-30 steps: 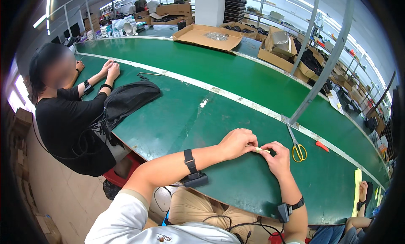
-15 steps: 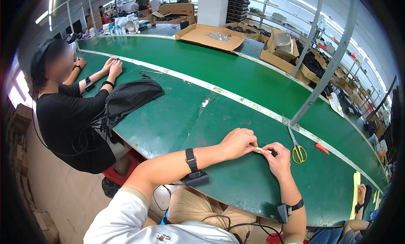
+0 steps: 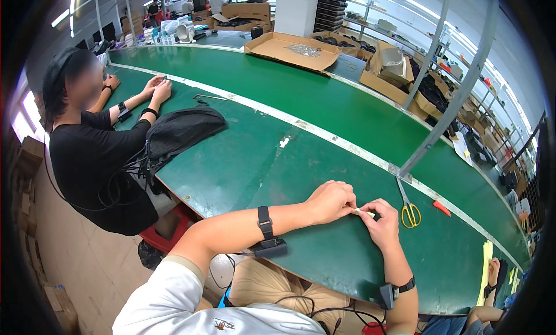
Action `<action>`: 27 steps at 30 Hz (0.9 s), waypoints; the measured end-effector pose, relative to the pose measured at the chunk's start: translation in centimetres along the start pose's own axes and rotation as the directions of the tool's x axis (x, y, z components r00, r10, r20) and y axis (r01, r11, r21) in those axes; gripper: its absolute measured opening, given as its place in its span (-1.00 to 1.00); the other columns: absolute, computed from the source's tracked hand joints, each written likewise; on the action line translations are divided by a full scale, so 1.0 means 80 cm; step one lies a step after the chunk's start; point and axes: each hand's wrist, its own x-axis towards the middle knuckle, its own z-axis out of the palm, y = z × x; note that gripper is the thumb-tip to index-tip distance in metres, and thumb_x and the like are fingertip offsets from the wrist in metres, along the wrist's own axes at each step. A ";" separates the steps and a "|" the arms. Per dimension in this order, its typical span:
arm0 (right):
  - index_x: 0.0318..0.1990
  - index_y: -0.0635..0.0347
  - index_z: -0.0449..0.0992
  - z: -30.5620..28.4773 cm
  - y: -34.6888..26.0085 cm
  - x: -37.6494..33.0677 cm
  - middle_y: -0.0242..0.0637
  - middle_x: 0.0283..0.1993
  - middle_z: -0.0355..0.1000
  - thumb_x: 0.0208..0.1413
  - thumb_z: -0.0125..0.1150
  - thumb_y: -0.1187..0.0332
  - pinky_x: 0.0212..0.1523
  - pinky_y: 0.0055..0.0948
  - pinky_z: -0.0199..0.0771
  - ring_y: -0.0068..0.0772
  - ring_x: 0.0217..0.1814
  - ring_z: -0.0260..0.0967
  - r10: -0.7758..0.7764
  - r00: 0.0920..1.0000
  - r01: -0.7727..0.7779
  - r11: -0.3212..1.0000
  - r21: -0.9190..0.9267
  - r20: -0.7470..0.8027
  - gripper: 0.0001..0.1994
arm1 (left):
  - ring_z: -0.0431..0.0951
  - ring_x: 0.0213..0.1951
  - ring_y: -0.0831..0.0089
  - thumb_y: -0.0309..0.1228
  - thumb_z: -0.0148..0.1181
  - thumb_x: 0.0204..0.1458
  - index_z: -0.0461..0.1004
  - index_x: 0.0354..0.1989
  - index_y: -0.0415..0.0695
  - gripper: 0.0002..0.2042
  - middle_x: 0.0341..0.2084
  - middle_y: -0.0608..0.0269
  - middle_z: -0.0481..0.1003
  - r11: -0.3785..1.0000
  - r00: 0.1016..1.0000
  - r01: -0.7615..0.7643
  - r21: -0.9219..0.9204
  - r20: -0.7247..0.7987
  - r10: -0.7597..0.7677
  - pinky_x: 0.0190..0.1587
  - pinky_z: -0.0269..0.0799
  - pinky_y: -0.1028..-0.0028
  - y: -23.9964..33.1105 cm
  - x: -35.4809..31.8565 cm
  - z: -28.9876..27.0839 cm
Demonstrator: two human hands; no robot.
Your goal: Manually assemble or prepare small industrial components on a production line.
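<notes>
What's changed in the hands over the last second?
The left hand has shifted its fingertips slightly toward the right hand and nearer the body; the small pale-yellow strip between them now slopes down rightward more. Nothing visibly picked up or released. Unchanged: both hands on the strip, scissors and red piece in place on the table.

The fingers partly hide a pale yellow piece too small to identify.
</notes>
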 end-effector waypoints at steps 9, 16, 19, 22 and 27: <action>-0.34 0.31 0.62 -0.003 0.006 0.001 -0.23 -0.35 0.54 -0.02 0.45 0.57 -0.22 -0.41 0.49 -0.35 -0.30 0.51 0.034 0.999 -0.034 0.999 0.006 0.012 -0.89 | 0.58 -0.21 0.16 -0.38 0.45 -0.01 0.61 -0.39 -0.08 -0.88 -0.42 0.23 0.54 0.999 1.000 0.013 -0.032 -0.028 -0.014 -0.08 0.47 0.16 -0.016 0.000 -0.001; -0.36 0.26 0.65 0.005 0.007 -0.002 -0.19 -0.33 0.59 -0.08 0.53 0.53 -0.23 -0.33 0.57 -0.21 -0.29 0.58 0.026 0.999 -0.026 1.000 0.016 0.020 -0.86 | 0.57 -0.17 0.21 -0.34 0.42 0.04 0.65 -0.28 -0.02 -0.88 -0.35 0.28 0.54 0.990 0.999 -0.002 -0.138 0.051 0.009 -0.03 0.45 0.18 -0.016 -0.006 0.006; -0.37 0.26 0.66 0.004 0.003 -0.001 -0.20 -0.34 0.59 -0.07 0.52 0.52 -0.24 -0.33 0.57 -0.21 -0.31 0.58 0.079 0.996 -0.079 0.997 0.013 0.035 -0.87 | 0.56 -0.17 0.23 -0.32 0.41 0.06 0.65 -0.24 0.00 -0.87 -0.35 0.30 0.53 0.994 0.999 -0.006 -0.111 0.049 0.012 -0.02 0.44 0.20 -0.013 -0.006 -0.003; -0.35 0.26 0.66 0.006 0.004 0.000 -0.20 -0.33 0.59 -0.06 0.52 0.53 -0.24 -0.33 0.57 -0.20 -0.31 0.58 0.125 0.991 -0.128 0.991 0.044 0.055 -0.87 | 0.55 -0.18 0.25 -0.30 0.41 0.07 0.65 -0.24 0.00 -0.87 -0.35 0.31 0.53 0.996 0.997 -0.007 -0.086 0.080 0.014 -0.02 0.43 0.21 -0.020 -0.009 -0.004; -0.33 0.22 0.67 0.005 0.012 -0.006 -0.24 -0.33 0.59 -0.08 0.55 0.50 -0.26 -0.31 0.57 -0.22 -0.30 0.57 0.106 0.994 -0.108 0.992 0.072 0.042 -0.84 | 0.55 -0.19 0.25 -0.29 0.40 0.08 0.68 -0.24 0.02 -0.88 -0.36 0.31 0.52 0.996 0.994 0.002 -0.086 0.108 0.008 -0.01 0.43 0.23 -0.016 -0.005 -0.004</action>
